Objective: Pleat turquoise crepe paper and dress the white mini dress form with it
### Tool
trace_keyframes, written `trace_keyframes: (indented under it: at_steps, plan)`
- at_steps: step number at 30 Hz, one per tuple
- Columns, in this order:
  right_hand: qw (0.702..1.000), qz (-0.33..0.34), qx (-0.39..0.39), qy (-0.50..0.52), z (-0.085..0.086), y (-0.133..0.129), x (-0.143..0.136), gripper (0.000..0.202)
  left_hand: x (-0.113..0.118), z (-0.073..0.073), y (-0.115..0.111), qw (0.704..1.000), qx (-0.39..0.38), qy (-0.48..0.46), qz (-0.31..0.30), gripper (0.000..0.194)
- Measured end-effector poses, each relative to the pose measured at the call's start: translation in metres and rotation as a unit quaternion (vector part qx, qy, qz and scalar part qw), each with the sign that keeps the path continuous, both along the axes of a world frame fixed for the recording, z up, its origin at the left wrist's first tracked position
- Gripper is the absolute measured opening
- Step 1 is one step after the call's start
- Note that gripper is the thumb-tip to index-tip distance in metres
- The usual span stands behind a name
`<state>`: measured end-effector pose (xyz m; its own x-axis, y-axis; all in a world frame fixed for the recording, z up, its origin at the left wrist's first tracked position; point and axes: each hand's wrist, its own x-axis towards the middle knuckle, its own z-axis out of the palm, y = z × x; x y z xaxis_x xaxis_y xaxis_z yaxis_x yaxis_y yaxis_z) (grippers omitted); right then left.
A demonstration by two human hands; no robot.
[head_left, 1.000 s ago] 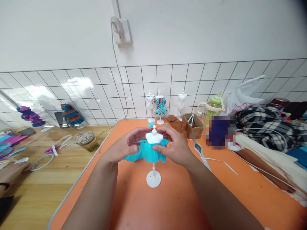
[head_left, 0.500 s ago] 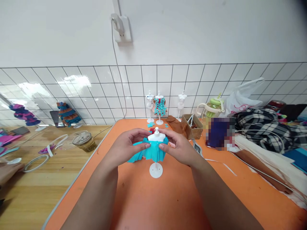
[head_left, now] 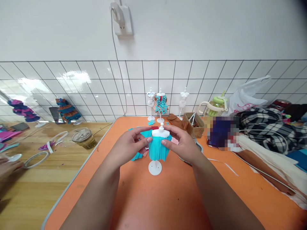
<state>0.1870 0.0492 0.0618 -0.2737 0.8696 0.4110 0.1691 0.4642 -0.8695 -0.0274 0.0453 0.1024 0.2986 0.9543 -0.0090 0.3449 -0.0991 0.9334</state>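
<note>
A small white doll dress form stands before me on a round base, leaning slightly to the right. Turquoise cloth wraps its chest and hangs down in folds. My left hand pinches the cloth's upper edge on the left, its thumb in front and its fingers behind. On the right, my right hand grips the same cloth with thumb in front, its other fingers partly hidden behind the form. More turquoise cloth lies on the table behind my left hand.
Behind are several dress forms, one in turquoise ruffles, brown cloth and a cardboard box. A green-lidded bottle and plaid cloth sit right. A lidded cup stands left, near another person's hand with a spoon.
The dress form now tilts to the right, its top shifted right. Both hands still hold the cloth, which is drawn in closer on the left side. The view has shifted slightly.
</note>
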Motion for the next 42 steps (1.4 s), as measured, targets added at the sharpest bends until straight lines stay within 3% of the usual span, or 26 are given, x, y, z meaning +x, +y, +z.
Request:
trace_keyframes:
  at_steps: [3,5,9,13,18,26,32,37,42]
  plan:
    - [1.0,0.0,-0.001,-0.008,0.0,0.0,0.001,0.05,-0.006,-0.002,0.007,0.994,-0.074,0.005,-0.082,0.045]
    - [1.0,0.002,-0.008,-0.009,0.001,0.0,0.001,0.051,-0.008,-0.003,0.01,0.992,-0.081,0.001,-0.094,0.034]
    - [0.999,0.034,-0.011,0.009,0.002,-0.002,0.0,0.057,-0.007,-0.005,0.013,0.999,-0.02,0.004,-0.039,0.024]
    - [0.997,0.054,-0.03,0.039,0.004,-0.002,-0.003,0.04,-0.007,-0.006,0.012,0.997,0.066,0.043,0.028,0.021]
    - [0.999,-0.008,-0.036,0.017,0.002,0.002,-0.004,0.031,-0.009,-0.003,0.009,0.996,0.077,0.054,0.013,0.02]
    - [1.0,-0.014,-0.024,0.009,0.003,0.002,-0.001,0.033,-0.007,-0.002,0.011,0.995,0.1,0.011,0.018,0.026]
    - [0.999,-0.01,-0.045,0.018,-0.002,0.005,0.0,0.035,-0.002,-0.005,0.012,0.995,0.065,-0.066,-0.025,0.023]
    - [0.998,-0.018,-0.033,0.055,-0.006,0.009,-0.003,0.033,0.004,-0.01,0.011,0.984,-0.039,-0.153,-0.087,0.025]
    - [0.998,-0.034,-0.03,0.037,-0.007,0.01,-0.003,0.033,0.009,-0.014,0.012,0.982,-0.044,-0.168,-0.08,0.026]
